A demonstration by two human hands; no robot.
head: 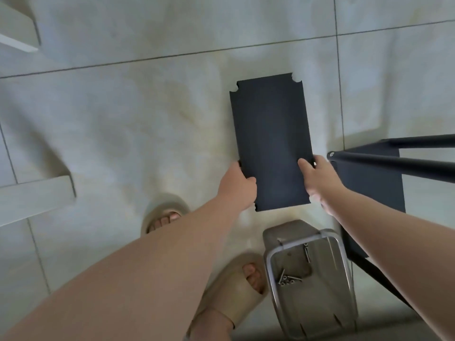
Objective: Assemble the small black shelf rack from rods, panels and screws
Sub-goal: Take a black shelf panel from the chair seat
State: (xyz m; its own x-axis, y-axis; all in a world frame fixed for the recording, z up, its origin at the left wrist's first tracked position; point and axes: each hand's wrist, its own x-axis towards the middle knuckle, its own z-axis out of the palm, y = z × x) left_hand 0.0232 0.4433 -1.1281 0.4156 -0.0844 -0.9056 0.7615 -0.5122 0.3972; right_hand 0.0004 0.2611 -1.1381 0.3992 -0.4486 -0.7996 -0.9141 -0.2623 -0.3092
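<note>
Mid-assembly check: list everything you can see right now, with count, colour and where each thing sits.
loose panel: one, black, held above the floor, centre-right
part-built rack: one, black, right edge, rods running off to the right
stool: one, grey, bottom right
screws: several, silver, on the stool top
floor tiles: pale, throughout
furniture edges: two, white, left side
sandals: two, beige, bottom centre
left hand: grips the panel's left edge
right hand: grips its right edge

Softly and evenly lit, fairly bright; faint shadows on the pale floor (128,114); slightly blurred throughout; wide-angle bending toward the edges.
</note>
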